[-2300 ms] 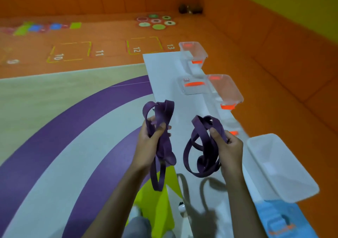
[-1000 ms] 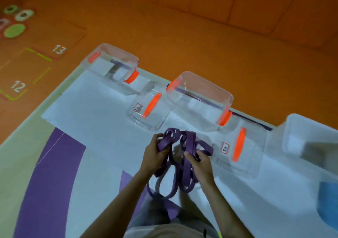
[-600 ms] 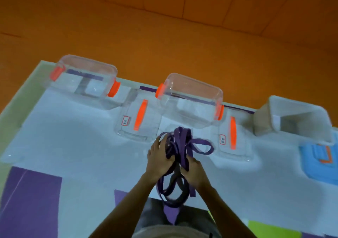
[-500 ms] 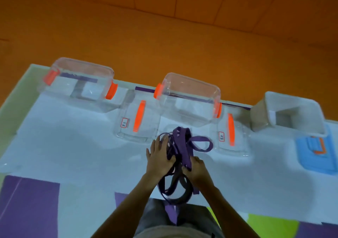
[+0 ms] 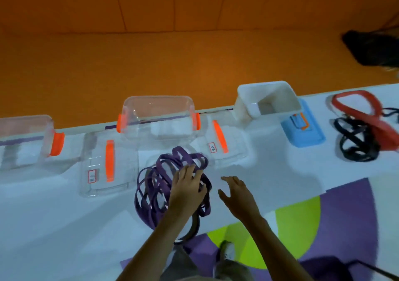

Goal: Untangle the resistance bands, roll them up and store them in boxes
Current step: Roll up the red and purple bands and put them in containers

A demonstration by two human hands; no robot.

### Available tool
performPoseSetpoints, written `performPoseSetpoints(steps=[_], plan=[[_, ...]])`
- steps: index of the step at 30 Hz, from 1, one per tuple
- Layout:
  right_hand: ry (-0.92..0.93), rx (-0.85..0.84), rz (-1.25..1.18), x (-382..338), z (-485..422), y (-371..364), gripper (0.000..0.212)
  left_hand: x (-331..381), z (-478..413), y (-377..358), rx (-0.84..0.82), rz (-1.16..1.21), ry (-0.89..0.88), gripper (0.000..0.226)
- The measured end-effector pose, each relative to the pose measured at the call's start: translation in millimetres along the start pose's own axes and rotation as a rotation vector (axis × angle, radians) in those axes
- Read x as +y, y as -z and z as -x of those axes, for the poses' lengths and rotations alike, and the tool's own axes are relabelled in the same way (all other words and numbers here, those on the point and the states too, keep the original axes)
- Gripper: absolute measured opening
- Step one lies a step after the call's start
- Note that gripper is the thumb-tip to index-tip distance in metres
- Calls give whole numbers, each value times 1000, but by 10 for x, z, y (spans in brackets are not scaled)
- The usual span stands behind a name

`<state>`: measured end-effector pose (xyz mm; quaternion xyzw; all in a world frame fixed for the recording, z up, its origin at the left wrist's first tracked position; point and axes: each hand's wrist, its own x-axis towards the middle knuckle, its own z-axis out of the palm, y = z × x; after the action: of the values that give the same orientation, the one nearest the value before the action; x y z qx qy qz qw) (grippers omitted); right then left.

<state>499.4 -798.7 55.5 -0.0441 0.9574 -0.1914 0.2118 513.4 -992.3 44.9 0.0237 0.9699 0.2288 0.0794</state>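
Purple bands (image 5: 160, 172), dropped from the earlier 2-handed grip, lie heaped on the white sheet (image 5: 64, 226); left hand (image 5: 186, 191) rests on them, fingers apparently straight; right hand (image 5: 237, 194) open, just beside.

Dim, bluish cast | soft motion blur throughout | wide-angle bending at edges | faint shadows
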Motion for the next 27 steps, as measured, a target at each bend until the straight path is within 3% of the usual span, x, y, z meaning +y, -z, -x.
performPoseSetpoints(steps=[13, 20, 27], plan=[[-223, 332, 116, 2715, 978, 1340, 37, 2807, -549, -926, -82, -182, -334, 41], [-376, 449, 61, 4274, 1575, 2051, 36, 4423, -811, -1381, -75, -255, -463, 42], [-503, 561, -9, 5472, 1600, 2595, 30, 5660, -1404, -1890, -114, -298, -591, 44]])
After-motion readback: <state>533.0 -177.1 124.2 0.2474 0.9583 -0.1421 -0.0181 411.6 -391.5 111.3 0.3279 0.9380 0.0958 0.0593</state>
